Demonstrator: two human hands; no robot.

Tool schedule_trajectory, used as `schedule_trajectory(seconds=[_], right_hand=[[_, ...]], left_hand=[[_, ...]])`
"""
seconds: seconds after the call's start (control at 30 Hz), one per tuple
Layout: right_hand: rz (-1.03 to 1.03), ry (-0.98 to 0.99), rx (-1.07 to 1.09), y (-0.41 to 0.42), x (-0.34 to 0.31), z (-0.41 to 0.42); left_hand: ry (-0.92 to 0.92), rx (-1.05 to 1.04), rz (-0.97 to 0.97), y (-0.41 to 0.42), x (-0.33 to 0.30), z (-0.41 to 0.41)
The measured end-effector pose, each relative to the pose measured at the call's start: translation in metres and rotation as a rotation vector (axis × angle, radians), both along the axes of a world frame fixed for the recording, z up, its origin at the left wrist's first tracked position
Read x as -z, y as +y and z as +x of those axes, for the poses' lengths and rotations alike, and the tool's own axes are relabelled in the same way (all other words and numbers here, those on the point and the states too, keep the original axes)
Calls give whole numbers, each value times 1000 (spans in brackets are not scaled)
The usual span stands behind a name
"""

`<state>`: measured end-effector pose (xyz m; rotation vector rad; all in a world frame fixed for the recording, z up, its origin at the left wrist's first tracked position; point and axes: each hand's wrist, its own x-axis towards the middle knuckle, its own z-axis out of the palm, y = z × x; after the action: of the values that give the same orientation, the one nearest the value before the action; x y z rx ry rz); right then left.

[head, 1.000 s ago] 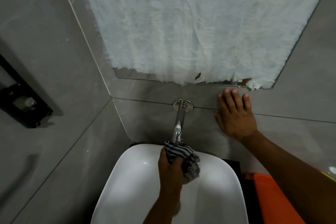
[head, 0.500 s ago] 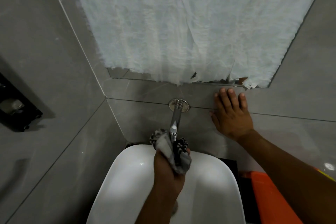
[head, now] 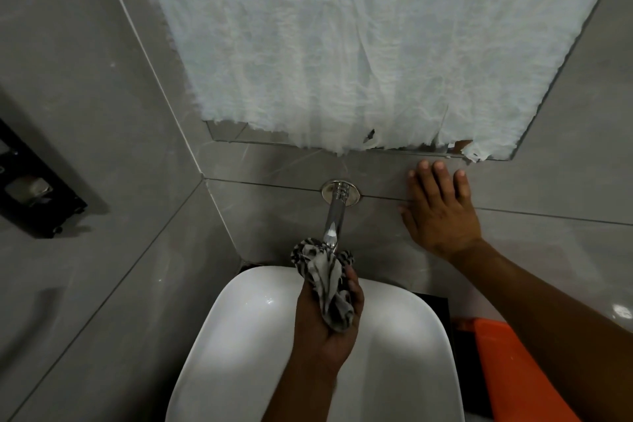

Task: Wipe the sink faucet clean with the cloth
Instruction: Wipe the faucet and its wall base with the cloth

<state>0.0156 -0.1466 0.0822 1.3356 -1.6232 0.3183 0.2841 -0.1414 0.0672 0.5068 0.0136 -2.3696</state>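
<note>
A chrome faucet [head: 335, 216] sticks out of the grey tiled wall above a white sink [head: 239, 336]. My left hand [head: 325, 329], palm turned up, is shut on a grey striped cloth [head: 325, 281]. The cloth wraps the faucet's outer end, hiding the spout tip. My right hand [head: 440, 212] lies flat on the wall tiles to the right of the faucet, fingers spread, holding nothing.
A mirror covered with torn white paper [head: 376, 44] hangs above the faucet. A black holder [head: 34, 195] is mounted on the left wall. An orange object [head: 507, 363] stands to the right of the sink.
My left hand has turned from gripping over the faucet end to palm up beneath it, bunching the cloth around the spout. My right hand stays on the wall.
</note>
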Motion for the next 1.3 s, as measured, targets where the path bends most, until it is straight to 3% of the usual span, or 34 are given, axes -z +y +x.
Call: schedule_trajectory(seconds=[0.1, 0.17, 0.23, 0.33, 0.4, 0.47, 0.5, 0.57, 0.67, 0.73, 0.8, 0.9, 0.93, 0.97, 1.0, 1.1, 1.17, 1.23, 1.3], right_hand=[[5, 0, 3, 0, 0, 0], [7, 2, 9, 0, 0, 0], [1, 2, 3, 0, 1, -1], [-3, 0, -13, 0, 1, -1], [-3, -9, -23, 0, 1, 0], [0, -18, -29, 1, 2, 1], [6, -22, -27, 1, 1, 1], [21, -26, -23, 1, -1, 0], [26, -24, -21, 1, 0, 1], [21, -20, -24, 1, 1, 0], [5, -15, -35, 0, 1, 1], [-1, -2, -32, 0, 2, -2], [5, 0, -22, 0, 2, -3], [7, -3, -13, 0, 2, -3], [9, -7, -6, 0, 2, -2], [33, -23, 2, -1, 2, 1], [42, -24, 8, -1, 2, 2], [47, -38, -6, 0, 3, 2], [62, -41, -1, 2, 4, 3]], left_hand=[[33, 29, -19, -9, -3, 4], [-97, 104, -85, -13, -8, 3], [-395, 124, -164, -16, -12, 3], [-824, 123, -444, -31, -29, 5], [-1083, 339, -645, -49, -49, -5], [-1475, 677, -862, -66, -68, -23], [-1596, 654, -1006, -74, -77, -32], [-1659, 508, -1221, -87, -91, -57], [-1861, 803, -1334, -100, -110, -86], [-1826, 831, -1239, -105, -107, -85], [-1659, 753, -1154, -109, -109, -84], [-924, 517, -680, -111, -104, -61], [-846, 500, -651, -112, -101, -59], [-918, 479, -698, -111, -103, -62], [-1108, 449, -834, -108, -101, -66], [-1829, 409, -1400, -89, -94, -71], [-2068, 459, -1567, -76, -92, -69], [-2077, 287, -1639, -62, -76, -57], [-1837, 40, -1609, -42, -57, -38]])
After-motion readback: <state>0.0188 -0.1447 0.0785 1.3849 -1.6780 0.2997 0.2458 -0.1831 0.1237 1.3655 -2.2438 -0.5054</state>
